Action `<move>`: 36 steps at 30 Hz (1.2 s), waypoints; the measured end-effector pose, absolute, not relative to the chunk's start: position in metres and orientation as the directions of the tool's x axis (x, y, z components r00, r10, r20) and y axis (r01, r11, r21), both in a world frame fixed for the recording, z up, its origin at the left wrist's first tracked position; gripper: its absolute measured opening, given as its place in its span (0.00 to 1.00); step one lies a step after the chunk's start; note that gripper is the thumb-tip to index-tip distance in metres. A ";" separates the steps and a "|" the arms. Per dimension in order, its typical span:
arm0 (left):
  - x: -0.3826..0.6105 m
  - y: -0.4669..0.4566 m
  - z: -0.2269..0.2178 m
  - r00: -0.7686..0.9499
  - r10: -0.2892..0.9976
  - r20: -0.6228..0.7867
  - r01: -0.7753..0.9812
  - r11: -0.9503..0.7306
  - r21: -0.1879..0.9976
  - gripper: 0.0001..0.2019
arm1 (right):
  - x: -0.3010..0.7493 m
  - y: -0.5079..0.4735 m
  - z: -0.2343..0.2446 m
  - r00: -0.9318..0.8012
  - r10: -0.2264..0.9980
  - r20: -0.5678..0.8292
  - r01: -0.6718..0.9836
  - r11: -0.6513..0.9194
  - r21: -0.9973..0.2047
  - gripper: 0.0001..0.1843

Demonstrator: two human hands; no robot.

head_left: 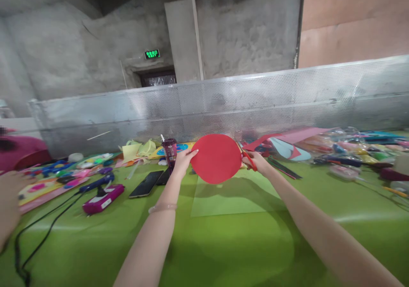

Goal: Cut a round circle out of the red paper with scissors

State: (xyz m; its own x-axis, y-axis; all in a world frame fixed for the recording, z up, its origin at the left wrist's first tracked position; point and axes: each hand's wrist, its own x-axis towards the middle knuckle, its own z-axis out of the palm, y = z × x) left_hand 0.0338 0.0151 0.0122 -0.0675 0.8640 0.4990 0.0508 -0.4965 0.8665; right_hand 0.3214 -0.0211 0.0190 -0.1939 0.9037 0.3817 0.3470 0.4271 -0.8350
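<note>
A round red sheet of paper [216, 159] is held up over the table in front of me. My left hand [184, 160] pinches its left edge, with the thumb on the near face. At the right edge, my right hand [256, 162] is closed around red-handled scissors [250, 160]. The scissors' blades point up and left, close along the paper's rim; whether they touch it I cannot tell. Beneath the red paper a pale green sheet [236, 197] lies flat on the table.
On the left are a black phone [146, 184], a purple power strip [102, 198] with black cables, and a dark cup with a straw [169, 150]. Coloured craft pieces and a person's arm [11, 206] show farther left. Wrapped supplies [348, 150] crowd the right, before a perforated metal screen [220, 103].
</note>
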 end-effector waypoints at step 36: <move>0.030 0.023 0.008 -0.097 0.872 0.480 -0.041 -0.485 0.873 0.20 | 0.325 -0.019 0.020 -0.218 0.920 0.325 0.428 0.389 -0.816 0.10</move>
